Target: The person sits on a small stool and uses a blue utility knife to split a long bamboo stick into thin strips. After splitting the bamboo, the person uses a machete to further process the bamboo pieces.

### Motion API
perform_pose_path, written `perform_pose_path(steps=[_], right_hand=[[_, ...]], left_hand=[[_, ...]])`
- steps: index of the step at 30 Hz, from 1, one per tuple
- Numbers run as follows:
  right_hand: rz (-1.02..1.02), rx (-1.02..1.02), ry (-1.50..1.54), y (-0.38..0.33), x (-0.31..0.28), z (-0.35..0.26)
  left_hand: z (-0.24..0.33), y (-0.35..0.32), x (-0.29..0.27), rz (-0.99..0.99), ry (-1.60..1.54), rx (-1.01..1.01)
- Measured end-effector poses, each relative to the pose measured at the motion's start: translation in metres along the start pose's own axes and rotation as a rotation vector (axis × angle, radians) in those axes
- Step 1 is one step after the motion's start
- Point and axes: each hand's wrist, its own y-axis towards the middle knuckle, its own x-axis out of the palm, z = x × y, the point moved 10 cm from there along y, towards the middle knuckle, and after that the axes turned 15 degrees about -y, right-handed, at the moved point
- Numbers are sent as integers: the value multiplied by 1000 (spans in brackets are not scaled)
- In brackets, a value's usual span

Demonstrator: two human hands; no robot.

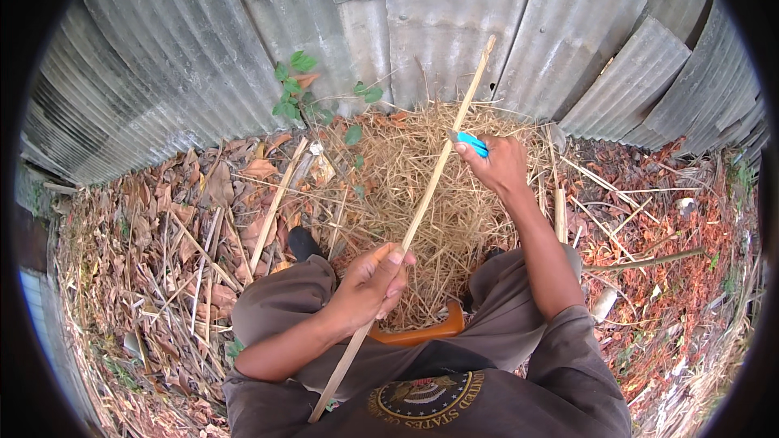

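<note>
A long, pale bamboo strip (429,193) runs slantwise from beside my waist up toward the metal fence. My left hand (372,285) is closed round its lower half, thumb on top. In my right hand (499,164) is a blue-handled utility knife (471,143), gripped with the fingers wrapped round it. The knife's tip meets the strip about a third of the way down from the far end. How far the blade sticks out is too small to tell. Beneath the strip lies a heap of straw-like shavings (438,235), between my knees.
An orange curved handle (426,331) lies between my legs. Corrugated metal sheets (454,24) wall off the far side. Dry leaves (154,235) cover the left ground. Another bamboo strip (277,203) leans there, and several sticks (621,203) lie at the right. A green-leaved plant (290,89) grows against the fence.
</note>
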Motion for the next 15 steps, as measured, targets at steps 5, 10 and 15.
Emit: perform_pose_path(steps=[5,10,15], right_hand=[[-82,-91,119,-26,3,-36],[-13,-41,22,-3,2,-10],[95,-102,-21,3,-3,-5]], left_hand=[[3,-1,-3,16,-41,-14],[1,-1,1,-6,-47,-6],[-5,-4,3,-15,-49,-23]])
